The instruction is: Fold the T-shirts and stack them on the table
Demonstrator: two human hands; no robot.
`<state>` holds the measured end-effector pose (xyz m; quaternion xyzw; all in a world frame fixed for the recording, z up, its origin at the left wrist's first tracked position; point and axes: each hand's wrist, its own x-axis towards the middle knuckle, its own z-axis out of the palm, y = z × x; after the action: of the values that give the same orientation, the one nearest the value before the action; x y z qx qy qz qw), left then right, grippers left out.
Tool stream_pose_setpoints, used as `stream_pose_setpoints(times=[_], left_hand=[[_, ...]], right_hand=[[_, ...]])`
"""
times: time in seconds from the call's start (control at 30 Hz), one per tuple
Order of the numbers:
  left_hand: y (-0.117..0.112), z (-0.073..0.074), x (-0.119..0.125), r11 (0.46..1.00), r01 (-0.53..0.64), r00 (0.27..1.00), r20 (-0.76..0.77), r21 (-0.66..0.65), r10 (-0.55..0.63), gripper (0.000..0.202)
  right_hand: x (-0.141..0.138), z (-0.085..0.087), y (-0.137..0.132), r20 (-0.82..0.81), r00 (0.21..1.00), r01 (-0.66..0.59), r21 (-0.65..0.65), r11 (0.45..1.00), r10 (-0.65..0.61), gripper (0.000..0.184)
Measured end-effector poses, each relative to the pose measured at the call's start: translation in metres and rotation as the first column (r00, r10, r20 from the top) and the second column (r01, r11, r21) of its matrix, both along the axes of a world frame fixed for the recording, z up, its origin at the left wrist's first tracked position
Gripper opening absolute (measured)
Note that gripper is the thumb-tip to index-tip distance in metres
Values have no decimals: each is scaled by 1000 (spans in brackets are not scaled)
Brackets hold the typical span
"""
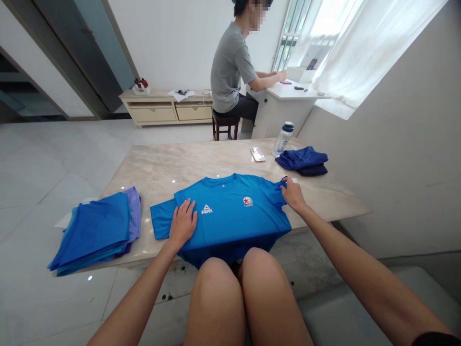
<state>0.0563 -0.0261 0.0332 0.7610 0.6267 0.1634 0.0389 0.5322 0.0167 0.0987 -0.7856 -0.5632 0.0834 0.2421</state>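
The left hand point(183, 222) lies flat and open, palm down, on the blue shirt point(230, 216), near its left shoulder. The right hand point(292, 193) pinches the shirt's right sleeve edge between curled fingers. The shirt lies face up across the near edge of the table point(162, 168), its hem hanging over toward the knees.

Left of the shirt sits a stack point(97, 230) of folded blue and purple cloth, jutting past the table's corner. Far right are a phone point(258, 154), a bottle point(283, 139) and a dark blue bundle point(304, 161), well apart from the hands.

The shirt's hem is hidden behind the knees, and how many pieces the stack holds is unclear.

The table is pale marble on a glossy tiled floor. Beyond it a person point(234, 72) in a grey top sits on a stool at a white desk point(284, 96) by a curtained window; a low cabinet point(165, 106) stands along the wall.
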Motion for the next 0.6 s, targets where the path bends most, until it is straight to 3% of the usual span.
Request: stream_pose_setpoints(times=[0.1,0.17,0.23,0.3,0.37,0.47,0.6], left_hand=[[-4,-2,0,1000,3,1000,4,17,-3,56],[-4,-2,0,999,-7,1000,18,32,6,55],[-5,-3,1,999,-13,999,37,43,11,53],[-5,-4,0,999,-7,999,54,44,5,53],[-4,-7,-2,999,3,998,62,40,-6,54],[2,-11,-6,999,37,998,56,33,-38,56],[18,-9,-14,992,128,991,34,-12,-128,57]], right_hand=[[-41,25,1,-184,970,-157,27,987,160,30],[-65,34,3,-384,880,-290,32,957,279,30],[-78,36,5,-500,801,-352,52,934,330,28],[-76,29,4,-507,809,-307,65,949,297,22],[-63,16,-3,-433,871,-238,40,970,232,19],[-33,-10,-23,-162,977,-145,-46,988,136,22],[-7,-40,-52,184,981,-31,-153,988,60,29]])
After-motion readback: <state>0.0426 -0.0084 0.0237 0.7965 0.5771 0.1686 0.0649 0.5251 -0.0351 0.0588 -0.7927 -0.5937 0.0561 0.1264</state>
